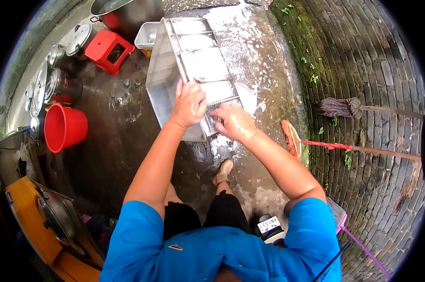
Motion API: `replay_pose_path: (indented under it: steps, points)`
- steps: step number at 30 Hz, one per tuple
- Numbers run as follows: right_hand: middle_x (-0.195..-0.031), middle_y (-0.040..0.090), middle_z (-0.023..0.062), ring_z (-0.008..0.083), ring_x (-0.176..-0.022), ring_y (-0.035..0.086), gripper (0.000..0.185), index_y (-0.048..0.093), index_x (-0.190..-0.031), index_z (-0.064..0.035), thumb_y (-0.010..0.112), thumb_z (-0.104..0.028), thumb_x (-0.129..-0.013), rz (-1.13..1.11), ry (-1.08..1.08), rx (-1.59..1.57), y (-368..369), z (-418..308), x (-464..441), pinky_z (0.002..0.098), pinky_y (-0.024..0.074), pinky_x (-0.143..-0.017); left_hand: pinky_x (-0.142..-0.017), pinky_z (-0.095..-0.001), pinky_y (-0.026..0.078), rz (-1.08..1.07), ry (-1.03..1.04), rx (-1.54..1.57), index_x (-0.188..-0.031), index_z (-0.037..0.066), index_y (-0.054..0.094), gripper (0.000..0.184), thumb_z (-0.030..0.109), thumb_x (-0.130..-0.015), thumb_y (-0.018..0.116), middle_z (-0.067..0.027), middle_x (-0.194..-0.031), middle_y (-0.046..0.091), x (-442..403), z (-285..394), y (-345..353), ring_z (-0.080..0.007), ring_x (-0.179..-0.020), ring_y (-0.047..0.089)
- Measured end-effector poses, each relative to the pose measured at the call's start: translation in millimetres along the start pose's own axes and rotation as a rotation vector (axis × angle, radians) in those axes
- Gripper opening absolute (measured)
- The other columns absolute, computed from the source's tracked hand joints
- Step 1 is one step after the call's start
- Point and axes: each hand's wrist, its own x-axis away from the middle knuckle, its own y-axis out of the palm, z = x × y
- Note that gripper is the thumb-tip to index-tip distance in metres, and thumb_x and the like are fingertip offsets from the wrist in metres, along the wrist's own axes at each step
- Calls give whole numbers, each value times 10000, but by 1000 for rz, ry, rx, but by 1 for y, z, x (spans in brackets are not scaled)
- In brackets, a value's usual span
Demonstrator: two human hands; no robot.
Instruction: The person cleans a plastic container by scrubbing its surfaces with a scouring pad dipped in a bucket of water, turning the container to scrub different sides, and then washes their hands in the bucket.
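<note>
A large pale, box-like container [163,77] with a ribbed, divided side stands tilted on the wet floor in front of me. My left hand [190,103] is wrapped over its near edge, gripping it. Against the ribbed side, near its lower end, is my right hand [231,121], with its fingers bent and touching a small scrubber-like thing that is blurred. I cannot make out clearly what that hand holds. White suds [240,37] lie on the floor beyond the container, and a round white thing [245,97] shows partly behind it.
A red stool [109,50], a white tub [147,36], a red bucket [65,127] and several lidded pots stand on the left. A mop [339,107] and an orange-headed brush [291,137] lean by the brick wall [372,84] on the right. An orange cabinet [31,218] is at lower left.
</note>
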Motion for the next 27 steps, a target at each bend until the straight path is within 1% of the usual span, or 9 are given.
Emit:
replay_pose_path:
  steps: [3,10,14,18,20,22,23,24,27]
  points:
    - [-918,594,33,250,-950,568,224,671,-981,-187,642,-253,-769,133,135,5,3,4,-3,389,517,-802,-1078,-590,205,-28,-19,-42,-749,89,570,106,195,-752,566,-63,-922,547,-4,4,9,-269,-1105,487]
    - [-931,591,26,258,-917,558,223,621,-926,-160,685,-272,-744,-42,-95,116,-6,14,11,390,514,-787,-1069,-593,223,0,-21,-66,-762,90,592,110,196,-751,562,-67,-920,556,-11,5,19,-279,-1090,496]
    - [-959,609,52,289,-928,575,231,602,-929,-133,665,-278,-761,135,90,101,6,40,-9,403,501,-814,-1051,-589,239,-63,-59,-64,-749,96,578,102,196,-752,560,-74,-917,539,-13,12,25,-289,-1081,486]
    - [-987,624,86,312,-958,575,239,619,-1000,-134,618,-264,-800,-7,153,-126,-5,15,10,420,491,-839,-1046,-585,252,-9,-36,-26,-763,92,554,84,172,-754,533,-78,-899,521,-19,5,23,-308,-1063,478]
    - [-989,640,113,312,-959,583,235,636,-1007,-120,627,-226,-798,110,168,-310,9,16,17,415,484,-846,-1072,-579,235,-138,-63,-41,-949,86,586,238,94,-724,509,-95,-996,542,-17,3,20,-313,-1138,460]
    - [-956,651,120,311,-935,594,237,651,-1002,-103,661,-184,-779,552,222,-540,30,15,24,406,481,-838,-1094,-565,208,368,-104,140,-1242,69,498,578,7,-668,474,-137,-1134,531,-16,17,37,-314,-1236,416]
    - [-931,655,113,312,-900,601,248,661,-1000,-98,686,-151,-759,627,162,-569,39,16,28,390,483,-821,-1112,-476,233,506,-185,15,-1415,23,303,719,-29,-715,455,-168,-1287,480,-14,22,42,-271,-1283,396]
    - [-935,641,75,291,-889,588,260,673,-993,-108,696,-152,-738,638,65,-464,42,10,31,385,493,-780,-1112,-476,233,510,-178,15,-1415,23,303,719,-29,-715,455,-168,-1287,480,-12,25,48,-271,-1283,396]
    - [-902,608,61,279,-869,562,241,671,-945,-99,700,-121,-707,433,122,-275,18,-11,27,373,495,-754,-1061,-293,315,430,-717,1256,-1422,-17,284,513,183,-976,442,-123,-1365,444,10,32,67,-197,-1220,437]
